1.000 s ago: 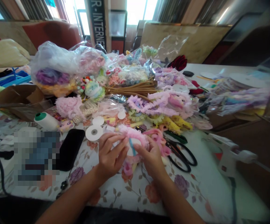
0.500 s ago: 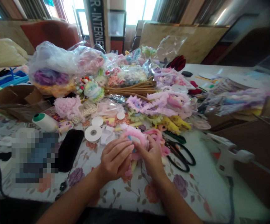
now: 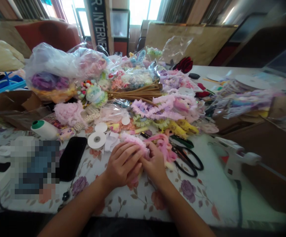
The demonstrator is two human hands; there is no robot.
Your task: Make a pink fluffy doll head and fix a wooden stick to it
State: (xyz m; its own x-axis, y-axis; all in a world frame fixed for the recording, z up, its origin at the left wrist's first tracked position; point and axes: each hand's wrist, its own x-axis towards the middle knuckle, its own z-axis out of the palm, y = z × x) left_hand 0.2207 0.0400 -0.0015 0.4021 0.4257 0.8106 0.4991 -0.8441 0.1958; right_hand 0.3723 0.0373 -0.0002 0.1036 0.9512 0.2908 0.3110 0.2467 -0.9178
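Note:
Both of my hands meet over a fluffy pink craft piece (image 3: 135,140) with a ruffled edge, low at the middle of the table. My left hand (image 3: 123,161) is closed over its near side, fingers bent and together, hiding much of it. From the right, my right hand (image 3: 155,164) pinches its edge between thumb and fingers. Just beyond my right hand lie pink fuzzy strips (image 3: 163,144), beside black-handled scissors (image 3: 188,161). White ribbon (image 3: 111,141) and a white ribbon spool (image 3: 96,140) rest to the left of the piece.
A black phone (image 3: 73,159) and a thread cone (image 3: 44,129) lie to the left. A white glue gun (image 3: 231,156) stands at right by a cardboard box (image 3: 268,164). Brown stems (image 3: 135,92), lilac ruffled trim (image 3: 162,107) and a plastic bag (image 3: 51,62) pile up behind.
My left hand has closed further over the pink piece, covering its pale centre and the small blue bit that showed before. The whole view has shifted slightly.

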